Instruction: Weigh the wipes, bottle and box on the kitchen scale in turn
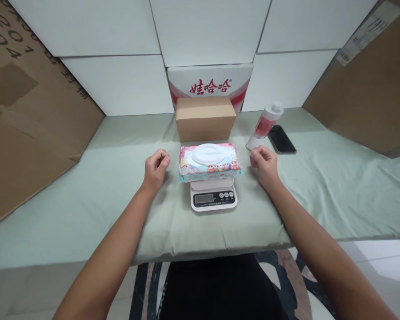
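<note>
- We see a pack of wet wipes (209,162) lying flat on a small kitchen scale (214,198), which sits on the green cloth of the bench (86,195), in the middle and near us.
- Our left hand (156,169) rests on the cloth just left of the pack, fingers curled in loosely, holding nothing and not touching the pack.
- Our right hand (264,165) rests just right of the pack in the same loose curl, also empty and apart from it.
- The two hands stand well apart from each other, one on either side of the pack.
- The pack overhangs the platform on both sides; the scale's display faces us, but we cannot read it.
- Just beyond the pack stands a plain cardboard box (205,118), and behind that a red-and-white carton (210,82) leans at the far wall.
- To the far right a bottle (265,125) with a white cap lies tilted, touching or just beside a dark phone (281,139).
- We judge the step in hand to be the weighing itself, with the pack left free on the scale.
- Any next lift would call for both hands closing in from the sides onto the pack's short ends, since it is soft and wide.
</note>
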Available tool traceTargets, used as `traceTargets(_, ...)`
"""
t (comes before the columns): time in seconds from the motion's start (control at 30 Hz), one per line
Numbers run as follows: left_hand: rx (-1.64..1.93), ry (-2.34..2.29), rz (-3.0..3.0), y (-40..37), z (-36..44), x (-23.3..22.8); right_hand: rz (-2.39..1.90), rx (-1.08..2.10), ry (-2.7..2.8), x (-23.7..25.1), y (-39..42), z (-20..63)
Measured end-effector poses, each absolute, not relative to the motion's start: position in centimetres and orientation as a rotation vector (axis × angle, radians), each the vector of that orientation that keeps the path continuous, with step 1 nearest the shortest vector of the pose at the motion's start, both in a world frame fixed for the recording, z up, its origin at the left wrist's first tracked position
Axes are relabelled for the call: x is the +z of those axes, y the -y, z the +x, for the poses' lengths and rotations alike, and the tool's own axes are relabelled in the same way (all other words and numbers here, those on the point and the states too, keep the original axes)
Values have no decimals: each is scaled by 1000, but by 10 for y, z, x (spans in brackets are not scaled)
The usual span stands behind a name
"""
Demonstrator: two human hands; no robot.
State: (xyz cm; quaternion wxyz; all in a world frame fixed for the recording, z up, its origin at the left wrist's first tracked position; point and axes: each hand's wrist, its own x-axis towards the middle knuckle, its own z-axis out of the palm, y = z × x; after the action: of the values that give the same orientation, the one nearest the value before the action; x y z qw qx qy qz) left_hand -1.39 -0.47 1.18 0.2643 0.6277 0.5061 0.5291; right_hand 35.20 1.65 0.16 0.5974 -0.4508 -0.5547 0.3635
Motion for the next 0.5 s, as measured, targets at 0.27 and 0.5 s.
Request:
traceTargets(0.27,1229,-1052,1851,6,-8,5,-899,1079,1634,6,-6,342)
traceTargets(0.5,1169,-1054,2019,11,-3,4,-947,1120,1767,8,-2,336)
